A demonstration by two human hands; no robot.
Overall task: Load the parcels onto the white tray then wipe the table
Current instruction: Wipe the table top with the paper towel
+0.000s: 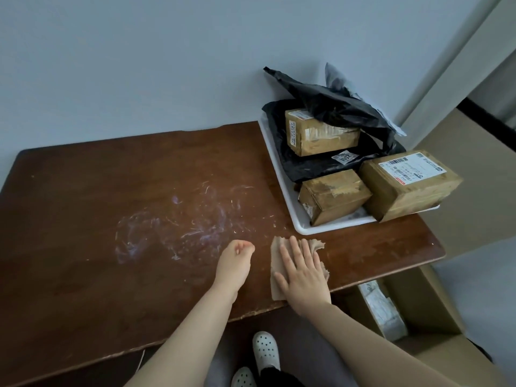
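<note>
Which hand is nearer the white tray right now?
Right. The right hand lies flat on the brown cloth just in front of the white tray; the left hand, loosely closed, sits further left on the table.

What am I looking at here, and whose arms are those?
No machine here: a person wears a camera on the head, looking down at their own arms. The right hand lies flat, fingers spread, pressing a brown cloth onto the wooden table. The left hand is curled loosely beside it, holding nothing visible. Pale smears mark the tabletop. At the far right corner a white tray carries cardboard boxes and black plastic bags.
</note>
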